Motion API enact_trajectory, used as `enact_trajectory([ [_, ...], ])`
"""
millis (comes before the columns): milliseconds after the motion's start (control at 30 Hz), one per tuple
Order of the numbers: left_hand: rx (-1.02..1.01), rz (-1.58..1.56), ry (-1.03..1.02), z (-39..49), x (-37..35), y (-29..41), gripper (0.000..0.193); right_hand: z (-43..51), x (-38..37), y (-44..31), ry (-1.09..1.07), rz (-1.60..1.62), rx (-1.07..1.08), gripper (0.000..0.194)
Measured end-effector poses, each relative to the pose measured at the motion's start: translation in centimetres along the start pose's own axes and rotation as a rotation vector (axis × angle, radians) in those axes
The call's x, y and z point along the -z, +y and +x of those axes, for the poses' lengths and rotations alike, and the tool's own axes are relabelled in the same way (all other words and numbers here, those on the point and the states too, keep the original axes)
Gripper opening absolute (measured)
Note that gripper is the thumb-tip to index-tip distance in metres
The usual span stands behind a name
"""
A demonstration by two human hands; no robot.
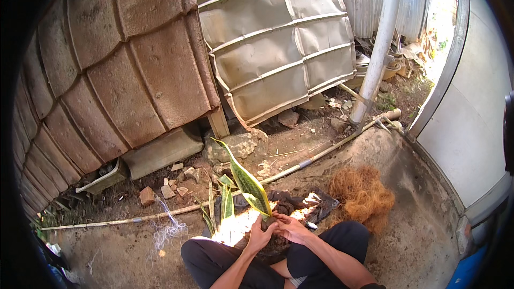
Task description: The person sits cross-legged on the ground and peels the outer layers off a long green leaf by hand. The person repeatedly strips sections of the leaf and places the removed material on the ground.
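A snake plant leaf (249,184), green with yellow edges, stands tilted to the upper left in front of me. My left hand (260,233) grips its base between thumb and fingers. From the right, my right hand (290,228) pinches at the same base, its fingertips meeting those of the left. A small greyish lump at the base is mostly hidden by the fingers. Left of the hands, other snake plant leaves (227,202) stand upright in bright sunlight. Just beyond the hands, a black plastic sheet (327,204) lies crumpled with dark soil or fibre on it.
A heap of brown coconut fibre (361,196) lies right of my knee. Tangled pale string (166,230) is on the concrete at left. A long pipe (281,174) crosses the ground beyond, with brick pieces (147,196) and metal roofing sheets (273,40) behind. A white post (377,48) stands at right.
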State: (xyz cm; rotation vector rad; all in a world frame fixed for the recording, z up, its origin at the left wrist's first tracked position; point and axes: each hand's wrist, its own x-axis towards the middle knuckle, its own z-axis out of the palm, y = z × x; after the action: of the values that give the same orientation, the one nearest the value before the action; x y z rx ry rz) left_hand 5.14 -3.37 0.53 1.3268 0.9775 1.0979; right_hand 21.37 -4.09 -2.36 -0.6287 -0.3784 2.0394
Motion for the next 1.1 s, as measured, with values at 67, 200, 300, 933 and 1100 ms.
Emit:
enact_trajectory([
  [67, 0.005, 0.009, -0.012, -0.1, 0.0, 0.5, 0.036, 0.0, -0.1, 0.0, 0.008, -0.01, -0.008, 0.031],
  [200, -0.04, 0.073, -0.042, -0.2, 0.1, 1.1, 0.036, 0.1, 0.5, 0.1, -0.013, 0.006, -0.004, 0.032],
  [300, -0.025, 0.062, -0.029, -0.4, 0.3, 0.4, 0.035, 0.1, 0.8, 0.0, -0.02, -0.063, -0.046, 0.038],
  [933, -0.09, 0.238, -0.029, -0.4, 0.6, -1.0, 0.033, 0.8, 2.8, 0.5, -0.016, -0.058, -0.032, 0.032],
  [1100, -0.061, 0.218, -0.059, -0.3, 0.8, -1.5, 0.033, 0.8, 2.8, 0.3, -0.045, -0.064, -0.039, 0.036],
])
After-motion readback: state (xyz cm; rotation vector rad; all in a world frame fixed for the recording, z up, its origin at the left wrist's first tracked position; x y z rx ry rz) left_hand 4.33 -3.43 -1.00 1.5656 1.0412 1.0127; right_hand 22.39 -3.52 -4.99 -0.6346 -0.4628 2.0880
